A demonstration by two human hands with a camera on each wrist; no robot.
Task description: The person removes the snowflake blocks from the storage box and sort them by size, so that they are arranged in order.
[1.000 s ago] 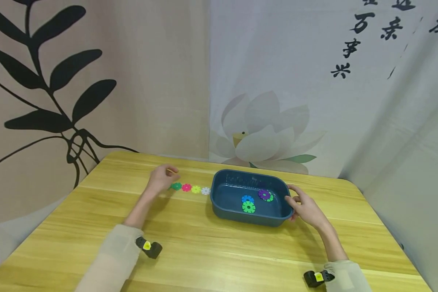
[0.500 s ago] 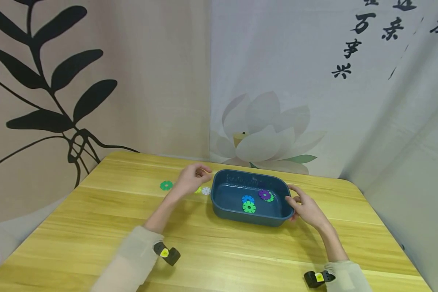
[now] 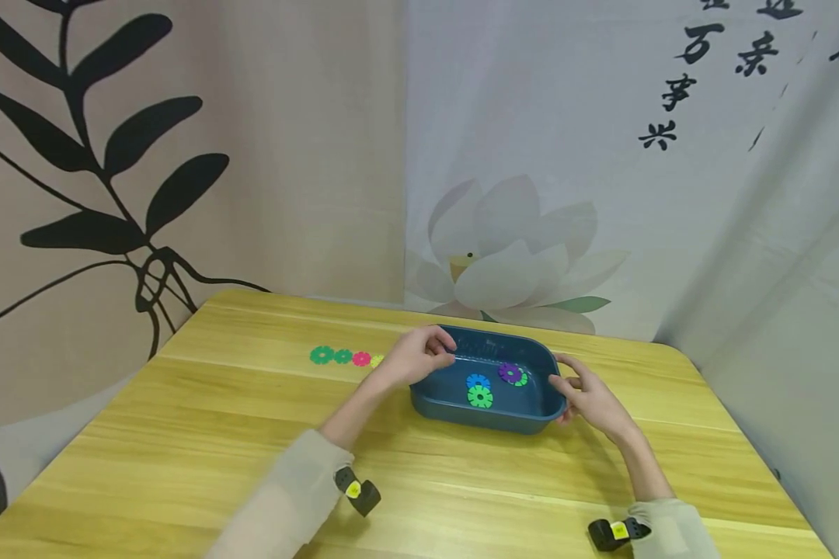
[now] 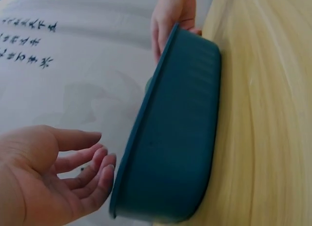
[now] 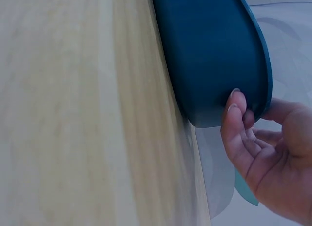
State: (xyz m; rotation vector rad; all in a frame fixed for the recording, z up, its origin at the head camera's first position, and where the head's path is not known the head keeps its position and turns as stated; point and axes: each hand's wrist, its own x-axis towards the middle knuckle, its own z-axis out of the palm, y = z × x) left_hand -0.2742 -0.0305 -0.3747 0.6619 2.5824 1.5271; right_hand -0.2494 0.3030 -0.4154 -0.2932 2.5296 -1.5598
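Observation:
A dark blue plastic basin [image 3: 475, 415] stands on the table. Inside it lie a blue flower-shaped disc [image 3: 477, 380], a light green disc [image 3: 480, 397], and a purple disc [image 3: 510, 373] overlapping another green one. My left hand [image 3: 419, 353] hovers over the basin's left end; in the left wrist view its thumb and fingers [image 4: 87, 174] are apart and loosely bent, with nothing visible between them. My right hand [image 3: 590, 400] grips the right end, thumb at the rim and fingers against the outer wall [image 5: 209, 55].
Left of the basin, a row of discs lies on the wooden table [image 3: 252, 419]: a large green disc [image 3: 322, 355], a smaller green disc [image 3: 343, 355], a pink disc [image 3: 361, 359], and a yellow disc [image 3: 377, 361] partly behind my left hand. A printed curtain [image 3: 322, 194] hangs behind.
My left hand has moved right from the row's left end to above the basin's left end, uncovering the large green disc and covering the white one. My right hand keeps its grip.

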